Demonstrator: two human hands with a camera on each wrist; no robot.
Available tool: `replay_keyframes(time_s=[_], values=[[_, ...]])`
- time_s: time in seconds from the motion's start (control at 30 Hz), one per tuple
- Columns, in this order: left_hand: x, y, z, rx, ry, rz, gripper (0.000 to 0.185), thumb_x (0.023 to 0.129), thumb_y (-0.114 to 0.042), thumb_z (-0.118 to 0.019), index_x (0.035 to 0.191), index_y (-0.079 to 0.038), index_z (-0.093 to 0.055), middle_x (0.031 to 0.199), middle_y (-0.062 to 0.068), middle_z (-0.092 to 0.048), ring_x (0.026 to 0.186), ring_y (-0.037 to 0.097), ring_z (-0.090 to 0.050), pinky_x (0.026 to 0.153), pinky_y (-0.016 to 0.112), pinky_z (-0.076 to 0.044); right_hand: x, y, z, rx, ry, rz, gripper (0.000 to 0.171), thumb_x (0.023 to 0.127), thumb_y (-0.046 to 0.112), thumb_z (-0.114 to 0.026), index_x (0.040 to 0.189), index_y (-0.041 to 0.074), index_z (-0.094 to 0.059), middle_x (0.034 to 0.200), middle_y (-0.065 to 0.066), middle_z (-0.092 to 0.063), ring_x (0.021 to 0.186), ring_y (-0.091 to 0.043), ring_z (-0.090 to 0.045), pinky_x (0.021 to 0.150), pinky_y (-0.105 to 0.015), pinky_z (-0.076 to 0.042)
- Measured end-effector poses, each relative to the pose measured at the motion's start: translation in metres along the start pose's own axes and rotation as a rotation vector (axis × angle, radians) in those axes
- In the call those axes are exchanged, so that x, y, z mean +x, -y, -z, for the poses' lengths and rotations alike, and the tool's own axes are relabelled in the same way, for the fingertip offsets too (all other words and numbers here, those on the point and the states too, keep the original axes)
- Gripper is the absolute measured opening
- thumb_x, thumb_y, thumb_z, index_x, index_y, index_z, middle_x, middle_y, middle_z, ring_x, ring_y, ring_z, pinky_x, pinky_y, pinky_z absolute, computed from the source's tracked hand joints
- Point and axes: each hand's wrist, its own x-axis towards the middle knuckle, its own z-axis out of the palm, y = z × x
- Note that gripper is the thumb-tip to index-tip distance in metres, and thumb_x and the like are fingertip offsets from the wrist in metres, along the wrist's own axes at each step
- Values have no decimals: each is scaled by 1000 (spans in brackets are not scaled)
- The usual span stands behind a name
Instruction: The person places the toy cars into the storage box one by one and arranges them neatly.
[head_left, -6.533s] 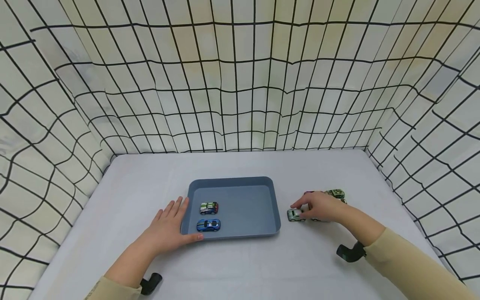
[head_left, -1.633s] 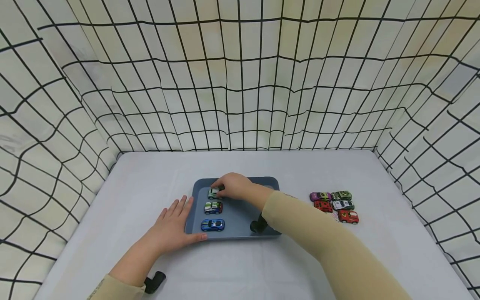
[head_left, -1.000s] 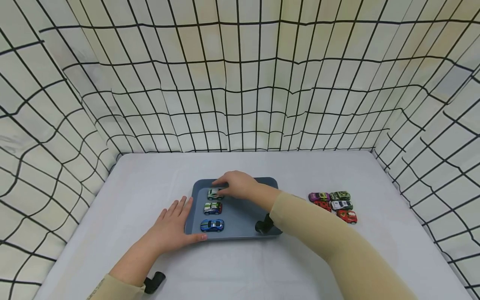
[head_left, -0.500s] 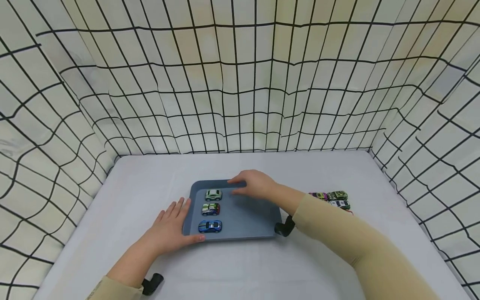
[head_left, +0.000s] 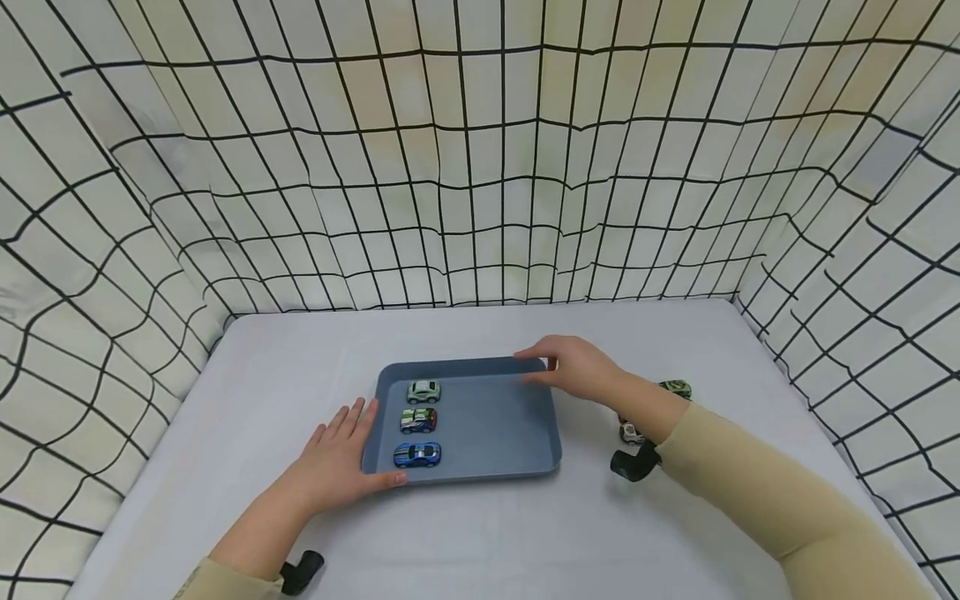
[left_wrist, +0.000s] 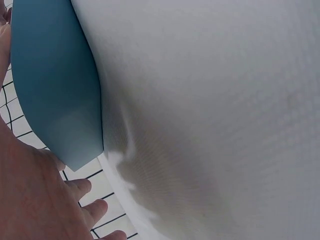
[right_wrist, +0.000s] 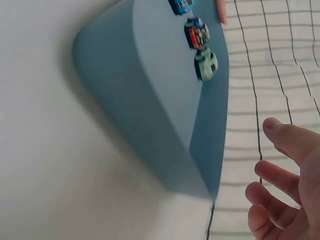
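Observation:
A blue-grey tray point(head_left: 491, 425) lies on the white-covered table. Along its left side three toy cars stand in a column: a pale green car point(head_left: 423, 392) at the back, a green-and-white car point(head_left: 417, 420) in the middle and a blue car point(head_left: 417, 454) in front. My left hand point(head_left: 337, 458) rests with spread fingers on the tray's left edge, thumb at the front rim. Above the tray's back right corner, my right hand point(head_left: 573, 367) holds nothing, thumb and fingers apart; the right wrist view shows its loosely bent fingers point(right_wrist: 280, 180) beside the tray.
More toy cars are on the table right of the tray, mostly hidden by my right forearm; a camouflage-green car point(head_left: 676, 388) and a white car point(head_left: 630, 432) show. Black netting point(head_left: 480, 208) over white cloth surrounds the table's back and sides.
My right hand set the pale green car at the tray's back left, let go, and moved right across the tray. The left hand has stayed on the tray's edge.

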Motion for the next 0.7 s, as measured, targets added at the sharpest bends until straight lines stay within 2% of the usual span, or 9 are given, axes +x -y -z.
replay_keyframes(time_s=[0.17, 0.47, 0.7], values=[[0, 1, 0, 0, -1, -1, 129, 70, -85, -60, 157, 0, -18, 161, 27, -16, 145, 50, -16, 113, 68, -14, -21, -24, 12, -7, 2, -42, 44, 89, 31, -76, 132, 22, -67, 124, 0, -67, 81, -12, -56, 62, -28, -48], [-1, 2, 0, 1, -1, 1, 129, 70, -85, -59, 157, 0, -17, 161, 26, -17, 146, 50, -16, 113, 68, -14, -54, -73, 25, -28, 62, -153, 44, 90, 30, -75, 133, 20, -66, 124, -2, -66, 79, -15, -51, 60, -30, -46], [-2, 1, 0, -5, -11, 1, 128, 71, -84, -62, 157, 0, -18, 161, 26, -17, 145, 50, -16, 113, 68, -14, -74, -96, 37, -41, 87, -195, 42, 92, 28, -73, 132, 17, -66, 125, -5, -65, 84, -17, -51, 64, -31, -46]])
